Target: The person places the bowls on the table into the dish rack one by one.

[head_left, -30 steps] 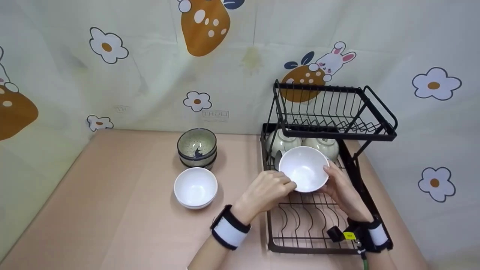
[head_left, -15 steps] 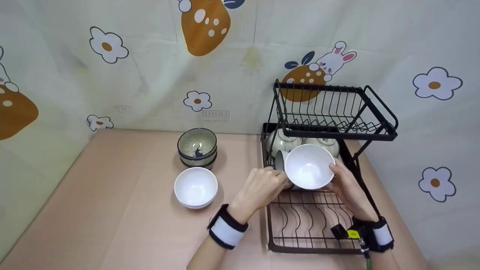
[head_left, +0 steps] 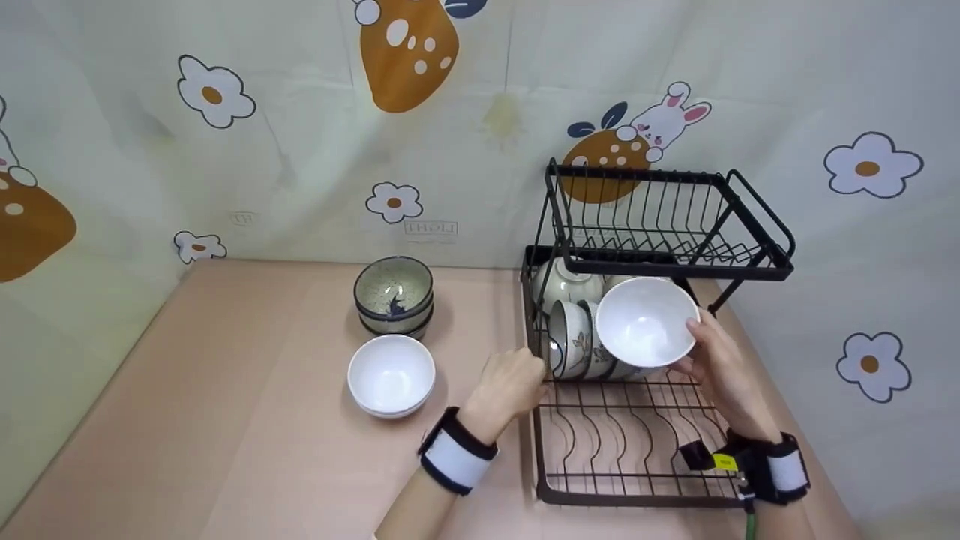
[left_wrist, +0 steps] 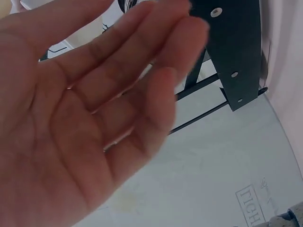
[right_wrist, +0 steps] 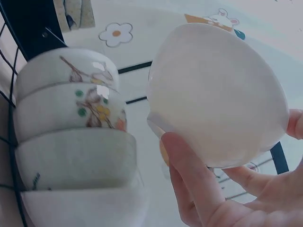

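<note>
My right hand grips a plain white bowl by its right side, thumb at the rim, its inside tilted up toward the head camera. In the right wrist view the rounded underside of this white bowl faces the camera, fingers beneath it. Left of it, several bowls with painted flowers stand on edge in a row in the lower tier of the black dish rack. My left hand is at the rack's left edge, its fingers loosely bent, holding nothing.
Pale upturned bowls sit at the back of the lower tier, beneath the rack's raised upper basket. On the table's left stand stacked white bowls and, behind them, speckled green bowls. A patterned curtain hangs behind.
My right hand has carried the white bowl to the right and slightly up. My left hand has come off the bowl and drawn left, uncovering the row of flowered bowls.
</note>
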The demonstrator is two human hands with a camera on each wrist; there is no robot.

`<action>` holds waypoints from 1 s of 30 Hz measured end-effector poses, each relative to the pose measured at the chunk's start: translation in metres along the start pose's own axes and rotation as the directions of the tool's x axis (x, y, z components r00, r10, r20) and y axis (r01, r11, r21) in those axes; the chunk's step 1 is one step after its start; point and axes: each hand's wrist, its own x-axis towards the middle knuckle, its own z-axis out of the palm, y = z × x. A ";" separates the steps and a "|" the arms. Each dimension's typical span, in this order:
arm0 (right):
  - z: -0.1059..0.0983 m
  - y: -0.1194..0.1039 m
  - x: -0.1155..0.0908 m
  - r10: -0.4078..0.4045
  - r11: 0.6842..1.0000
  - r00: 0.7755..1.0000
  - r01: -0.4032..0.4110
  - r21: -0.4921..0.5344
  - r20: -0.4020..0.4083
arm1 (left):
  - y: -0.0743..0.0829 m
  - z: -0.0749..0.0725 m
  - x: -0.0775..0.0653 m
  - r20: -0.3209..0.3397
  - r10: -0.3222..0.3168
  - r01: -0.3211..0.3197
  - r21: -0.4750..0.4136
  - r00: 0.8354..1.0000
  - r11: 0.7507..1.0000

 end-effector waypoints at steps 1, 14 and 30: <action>-0.002 -0.001 0.000 0.000 1.000 1.000 0.000 -0.003 -0.009 | 0.000 0.000 0.000 0.022 -0.018 0.018 -0.010 1.000 1.000; -0.031 -0.015 -0.008 -0.008 0.975 0.953 -0.060 -0.215 -0.304 | 0.001 0.004 -0.003 0.093 -0.081 0.084 -0.029 0.992 0.996; -0.037 0.000 -0.001 -0.279 0.576 0.861 -0.204 -0.791 -0.425 | 0.004 0.002 0.000 0.190 -0.117 0.130 -0.053 0.975 0.990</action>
